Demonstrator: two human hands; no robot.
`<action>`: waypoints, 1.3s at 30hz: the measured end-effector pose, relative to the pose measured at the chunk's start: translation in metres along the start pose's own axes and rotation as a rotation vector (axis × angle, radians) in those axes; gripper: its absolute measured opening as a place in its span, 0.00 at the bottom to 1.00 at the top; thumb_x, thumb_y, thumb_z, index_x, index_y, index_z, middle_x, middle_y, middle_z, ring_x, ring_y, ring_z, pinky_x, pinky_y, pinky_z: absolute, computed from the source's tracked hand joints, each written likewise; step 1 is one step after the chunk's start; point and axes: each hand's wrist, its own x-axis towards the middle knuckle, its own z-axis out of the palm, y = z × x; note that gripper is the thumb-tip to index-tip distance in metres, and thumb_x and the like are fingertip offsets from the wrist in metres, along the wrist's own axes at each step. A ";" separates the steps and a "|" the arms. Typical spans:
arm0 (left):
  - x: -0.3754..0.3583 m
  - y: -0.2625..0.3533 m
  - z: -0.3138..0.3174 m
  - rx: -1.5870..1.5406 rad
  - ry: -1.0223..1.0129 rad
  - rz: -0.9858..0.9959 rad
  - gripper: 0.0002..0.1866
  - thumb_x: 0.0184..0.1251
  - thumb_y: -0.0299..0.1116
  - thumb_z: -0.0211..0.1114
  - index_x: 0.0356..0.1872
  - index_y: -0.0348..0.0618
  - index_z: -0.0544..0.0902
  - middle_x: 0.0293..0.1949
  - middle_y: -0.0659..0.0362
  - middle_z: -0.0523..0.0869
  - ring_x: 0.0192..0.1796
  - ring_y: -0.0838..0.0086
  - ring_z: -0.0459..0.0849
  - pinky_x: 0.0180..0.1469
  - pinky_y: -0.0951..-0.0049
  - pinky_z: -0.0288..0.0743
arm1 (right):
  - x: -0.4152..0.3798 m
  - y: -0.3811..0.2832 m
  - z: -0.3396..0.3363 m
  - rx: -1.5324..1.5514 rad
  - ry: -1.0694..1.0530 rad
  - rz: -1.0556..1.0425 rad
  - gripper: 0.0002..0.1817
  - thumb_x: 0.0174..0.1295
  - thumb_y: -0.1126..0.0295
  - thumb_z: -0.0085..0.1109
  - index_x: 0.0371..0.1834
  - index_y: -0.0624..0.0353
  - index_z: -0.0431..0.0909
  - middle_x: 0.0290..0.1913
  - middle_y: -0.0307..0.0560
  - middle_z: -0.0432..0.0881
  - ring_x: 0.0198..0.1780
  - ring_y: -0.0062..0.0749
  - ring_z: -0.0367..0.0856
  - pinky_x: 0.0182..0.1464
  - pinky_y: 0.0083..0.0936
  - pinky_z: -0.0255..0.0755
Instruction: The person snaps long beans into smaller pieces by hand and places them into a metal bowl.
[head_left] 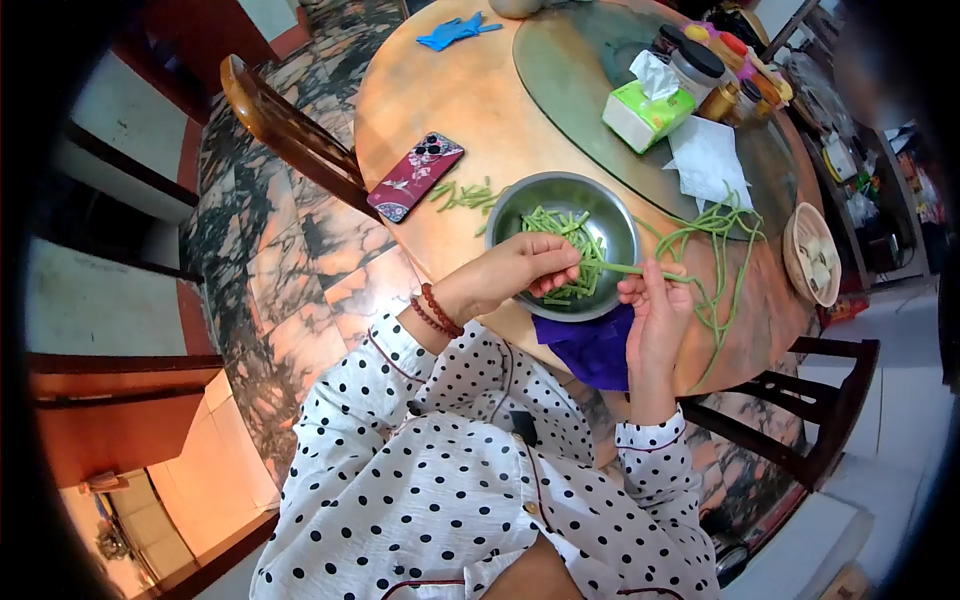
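A long green bean [622,268] stretches between my two hands over a metal bowl [620,203]. My left hand [535,265], with a beaded bracelet [438,310] at the wrist, pinches one end. My right hand [658,310] grips the bean farther along, at the bowl's right rim. Cut bean pieces [560,222] lie inside the bowl, partly hidden by my left hand. Whole long beans [735,240] trail over the table to the right. A few short bean pieces [465,195] lie left of the bowl.
On the round table [430,90] are a phone [418,175], a blue glove [455,32], a tissue box [645,115], several jars [697,65] and a basket [797,250]. A purple cloth [590,350] hangs at the near edge. Chairs [290,135] stand at both sides.
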 end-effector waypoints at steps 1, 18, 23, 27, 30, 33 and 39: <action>0.000 0.000 0.004 -0.031 0.054 0.008 0.14 0.77 0.42 0.58 0.31 0.47 0.80 0.26 0.73 0.75 0.27 0.90 0.69 0.29 0.87 0.62 | 0.000 -0.001 -0.001 -0.008 -0.008 -0.003 0.05 0.69 0.74 0.60 0.38 0.61 0.73 0.34 0.50 0.84 0.29 0.29 0.85 0.30 0.20 0.78; 0.009 0.013 0.008 0.066 -0.004 -0.126 0.16 0.76 0.46 0.54 0.32 0.47 0.80 0.26 0.70 0.76 0.25 0.86 0.69 0.29 0.85 0.63 | -0.011 -0.004 0.010 -0.177 -0.162 0.011 0.08 0.66 0.73 0.64 0.36 0.61 0.73 0.30 0.46 0.83 0.24 0.24 0.83 0.26 0.18 0.75; 0.008 0.004 0.007 0.206 -0.080 -0.132 0.25 0.78 0.55 0.53 0.24 0.49 0.78 0.20 0.72 0.70 0.22 0.88 0.63 0.24 0.85 0.55 | -0.007 -0.001 0.005 -0.104 -0.147 0.093 0.08 0.66 0.73 0.65 0.36 0.61 0.74 0.30 0.46 0.83 0.24 0.24 0.82 0.26 0.18 0.74; 0.011 -0.002 0.004 0.160 0.074 -0.052 0.24 0.78 0.51 0.53 0.22 0.48 0.75 0.19 0.71 0.67 0.22 0.86 0.62 0.25 0.82 0.55 | -0.004 -0.004 0.000 -0.057 -0.033 0.011 0.06 0.66 0.74 0.63 0.35 0.60 0.75 0.30 0.46 0.83 0.25 0.25 0.83 0.25 0.18 0.74; 0.022 -0.010 0.006 0.291 0.345 0.156 0.25 0.77 0.49 0.54 0.21 0.42 0.74 0.19 0.67 0.69 0.23 0.81 0.65 0.27 0.76 0.60 | -0.019 -0.009 0.006 -0.168 -0.094 -0.168 0.04 0.66 0.81 0.60 0.36 0.66 0.74 0.35 0.50 0.81 0.29 0.29 0.85 0.30 0.20 0.79; 0.033 -0.007 0.017 0.491 0.532 0.351 0.26 0.78 0.47 0.53 0.21 0.38 0.73 0.19 0.63 0.71 0.25 0.78 0.66 0.29 0.71 0.63 | -0.039 -0.005 0.021 -0.375 -0.206 -0.396 0.08 0.61 0.87 0.61 0.36 0.68 0.72 0.39 0.51 0.79 0.32 0.31 0.86 0.34 0.23 0.82; 0.041 0.011 -0.008 0.220 0.526 0.222 0.24 0.77 0.50 0.52 0.22 0.47 0.70 0.21 0.69 0.67 0.24 0.82 0.63 0.28 0.78 0.60 | -0.051 -0.009 0.026 -0.295 -0.246 -0.345 0.06 0.64 0.83 0.61 0.37 0.66 0.72 0.38 0.51 0.80 0.31 0.28 0.84 0.34 0.21 0.80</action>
